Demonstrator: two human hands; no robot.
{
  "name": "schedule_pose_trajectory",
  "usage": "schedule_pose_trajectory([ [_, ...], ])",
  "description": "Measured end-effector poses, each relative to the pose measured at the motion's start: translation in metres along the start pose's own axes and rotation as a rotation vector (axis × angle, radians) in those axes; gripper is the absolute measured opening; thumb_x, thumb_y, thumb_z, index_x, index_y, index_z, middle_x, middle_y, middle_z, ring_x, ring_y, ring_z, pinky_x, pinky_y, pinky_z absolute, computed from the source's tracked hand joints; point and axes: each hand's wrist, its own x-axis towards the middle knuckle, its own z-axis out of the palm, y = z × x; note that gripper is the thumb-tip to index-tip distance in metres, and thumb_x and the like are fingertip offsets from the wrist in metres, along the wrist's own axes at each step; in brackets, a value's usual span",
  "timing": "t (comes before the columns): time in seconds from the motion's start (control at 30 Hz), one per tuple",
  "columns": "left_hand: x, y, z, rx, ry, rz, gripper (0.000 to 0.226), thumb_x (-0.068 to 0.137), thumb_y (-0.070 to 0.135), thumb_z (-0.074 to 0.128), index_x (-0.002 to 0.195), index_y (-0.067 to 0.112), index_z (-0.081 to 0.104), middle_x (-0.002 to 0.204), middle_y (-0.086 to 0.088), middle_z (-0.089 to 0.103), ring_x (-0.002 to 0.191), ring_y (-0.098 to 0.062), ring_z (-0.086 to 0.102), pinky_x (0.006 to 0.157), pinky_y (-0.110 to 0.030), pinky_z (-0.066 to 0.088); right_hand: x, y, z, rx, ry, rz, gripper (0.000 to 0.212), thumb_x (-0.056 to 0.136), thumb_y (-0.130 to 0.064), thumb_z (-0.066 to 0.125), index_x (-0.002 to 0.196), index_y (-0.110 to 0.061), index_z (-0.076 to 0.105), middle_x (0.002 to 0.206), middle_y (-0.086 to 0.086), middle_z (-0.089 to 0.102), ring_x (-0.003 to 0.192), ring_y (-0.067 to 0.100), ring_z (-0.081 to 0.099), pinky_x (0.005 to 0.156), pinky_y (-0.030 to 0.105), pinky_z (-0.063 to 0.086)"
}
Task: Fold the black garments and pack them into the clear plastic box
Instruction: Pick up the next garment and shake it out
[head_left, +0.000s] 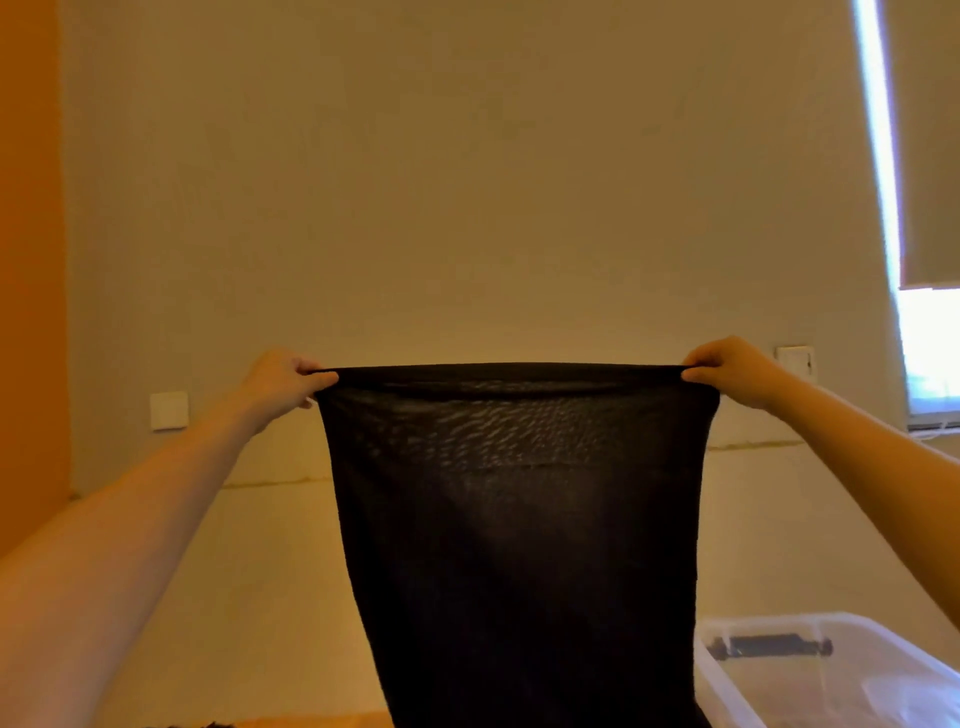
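A thin black garment hangs stretched flat in the air in front of me, its top edge pulled taut and level. My left hand pinches its upper left corner and my right hand pinches its upper right corner. The cloth falls straight down past the bottom of the view, so its lower end is hidden. The clear plastic box sits at the lower right, partly behind the garment, with a dark handle part showing through its wall.
A pale wall fills the background, with a white switch plate at the left and another at the right. A window with a blind is at the far right. A light surface lies below.
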Motion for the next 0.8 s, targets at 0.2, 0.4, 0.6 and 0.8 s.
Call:
schedule_pose_trajectory([
  [0.2, -0.006, -0.003, -0.004, -0.168, 0.133, -0.078, 0.01, 0.088, 0.013, 0.063, 0.083, 0.006, 0.067, 0.077, -0.005, 0.063, 0.072, -0.017, 0.057, 0.062, -0.026, 0.046, 0.002, -0.012, -0.012, -0.005, 0.032, 0.036, 0.006, 0.086, -0.007, 0.062, 0.08, -0.007, 0.065, 0.069, 0.005, 0.059, 0.067, 0.02, 0.055, 0.066, 0.029, 0.045],
  [0.4, -0.015, -0.009, -0.015, -0.248, 0.12, -0.096, 0.009, 0.085, 0.012, 0.066, 0.079, 0.006, 0.066, 0.077, -0.006, 0.064, 0.071, -0.014, 0.058, 0.062, -0.025, 0.046, -0.003, -0.011, -0.009, 0.1, 0.034, 0.026, 0.011, 0.087, 0.002, 0.057, 0.09, -0.003, 0.066, 0.072, 0.005, 0.062, 0.068, 0.02, 0.057, 0.065, 0.023, 0.047],
  [0.6, -0.005, -0.003, -0.02, -0.356, 0.138, -0.064, 0.009, 0.086, 0.016, 0.065, 0.08, 0.01, 0.065, 0.079, -0.004, 0.064, 0.073, -0.015, 0.058, 0.064, -0.026, 0.045, 0.007, -0.004, -0.005, 0.245, 0.03, 0.03, 0.011, 0.089, -0.002, 0.056, 0.092, -0.003, 0.066, 0.083, 0.008, 0.064, 0.078, 0.021, 0.058, 0.08, 0.036, 0.046],
  [0.8, 0.011, -0.037, 0.0, -0.252, 0.097, -0.106, 0.009, 0.09, 0.009, 0.059, 0.083, 0.009, 0.065, 0.08, -0.002, 0.062, 0.075, -0.013, 0.056, 0.063, -0.024, 0.043, 0.023, 0.011, 0.024, 0.24, -0.028, 0.099, 0.012, 0.087, -0.004, 0.059, 0.079, -0.009, 0.066, 0.079, 0.012, 0.066, 0.074, 0.023, 0.06, 0.072, 0.028, 0.05],
])
